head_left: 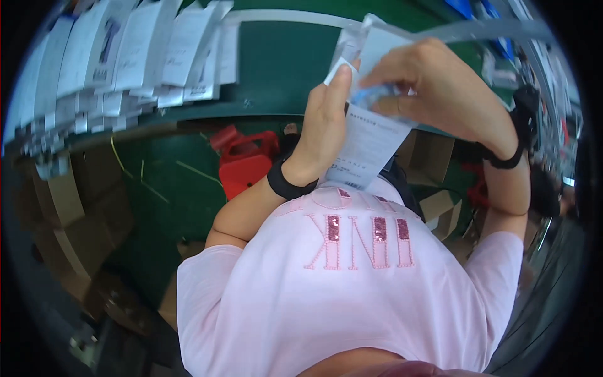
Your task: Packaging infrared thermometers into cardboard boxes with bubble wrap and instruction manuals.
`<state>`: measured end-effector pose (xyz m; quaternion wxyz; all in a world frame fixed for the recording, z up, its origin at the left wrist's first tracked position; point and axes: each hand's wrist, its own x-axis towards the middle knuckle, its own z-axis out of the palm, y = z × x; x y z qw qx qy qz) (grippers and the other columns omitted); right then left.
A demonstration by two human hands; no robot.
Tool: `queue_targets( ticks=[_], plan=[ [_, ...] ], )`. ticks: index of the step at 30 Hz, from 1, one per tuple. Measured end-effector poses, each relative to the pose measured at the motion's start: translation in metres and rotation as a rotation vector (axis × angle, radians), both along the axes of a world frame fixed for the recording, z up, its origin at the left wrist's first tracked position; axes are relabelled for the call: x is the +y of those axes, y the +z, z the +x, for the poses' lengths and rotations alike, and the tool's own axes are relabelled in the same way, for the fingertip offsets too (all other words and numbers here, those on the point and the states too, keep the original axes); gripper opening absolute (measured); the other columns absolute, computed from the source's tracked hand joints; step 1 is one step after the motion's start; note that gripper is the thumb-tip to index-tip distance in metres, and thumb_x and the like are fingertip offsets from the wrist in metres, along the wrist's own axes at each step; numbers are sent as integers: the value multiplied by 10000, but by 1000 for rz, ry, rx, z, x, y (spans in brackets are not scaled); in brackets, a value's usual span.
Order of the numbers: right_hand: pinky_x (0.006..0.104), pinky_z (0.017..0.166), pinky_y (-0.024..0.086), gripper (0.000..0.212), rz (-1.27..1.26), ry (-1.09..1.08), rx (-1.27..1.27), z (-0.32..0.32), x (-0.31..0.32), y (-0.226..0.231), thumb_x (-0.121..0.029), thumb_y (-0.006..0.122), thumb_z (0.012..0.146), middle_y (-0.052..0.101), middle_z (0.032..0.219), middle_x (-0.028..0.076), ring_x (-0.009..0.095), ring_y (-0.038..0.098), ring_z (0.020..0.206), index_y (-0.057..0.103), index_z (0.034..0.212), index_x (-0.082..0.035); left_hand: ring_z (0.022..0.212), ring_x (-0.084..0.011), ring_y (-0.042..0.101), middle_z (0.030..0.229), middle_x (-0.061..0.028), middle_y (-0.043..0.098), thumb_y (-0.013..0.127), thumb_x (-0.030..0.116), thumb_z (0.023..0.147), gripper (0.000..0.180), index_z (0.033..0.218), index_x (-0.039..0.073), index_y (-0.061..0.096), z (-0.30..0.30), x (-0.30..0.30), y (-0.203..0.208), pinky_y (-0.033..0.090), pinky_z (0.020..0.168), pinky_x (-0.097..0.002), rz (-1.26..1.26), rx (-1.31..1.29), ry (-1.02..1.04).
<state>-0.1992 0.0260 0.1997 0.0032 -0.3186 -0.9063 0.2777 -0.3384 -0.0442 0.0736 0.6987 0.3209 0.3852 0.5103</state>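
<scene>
Just in front of my chest is a white printed carton (370,147), tilted, with its end flaps raised at the far side. My left hand (325,122) is closed round its left side, with the thumb up along the edge. At the carton's upper end my right hand (433,88) pinches a small bluish, shiny thing (372,95). The fingers partly cover that thing, and its kind cannot be made out. Both wrists wear black bands.
Many flat white cartons (141,47) stand in rows on the green worktable (276,63) at the far left. Below its edge are a red plastic stool (247,160) and opened brown cardboard boxes (427,157). Blue items (496,28) lie at the far right.
</scene>
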Motion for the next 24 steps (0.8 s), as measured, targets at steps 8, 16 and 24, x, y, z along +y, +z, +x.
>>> queue_targets(
  ticks=[8,16,24],
  plan=[
    [288,662,419,193,-1352,-152,-164,85,-30,-21,-95,555,842,562,806,36,124,487,728,571,946,67,1162,-157,475,1268,-101,532,382,363,1029,541,1367,-57,416,58,-14,-14,349,998,-262,30,-112,-549],
    [332,903,473,406,-76,-1116,606,170,-129,19,-129,652,860,608,1182,110,168,596,1026,552,1245,-45,1241,-300,471,1308,-209,466,713,-36,785,857,1425,121,165,72,-6,-9,401,1037,-414,183,-262,-482],
    [305,953,434,491,-516,-1208,1148,218,-163,-100,-247,630,911,596,1223,98,159,566,1092,513,1295,37,1221,-226,498,1337,-115,471,713,31,821,557,1324,6,475,163,-1,-8,451,987,-373,201,-86,-905]
  ],
)
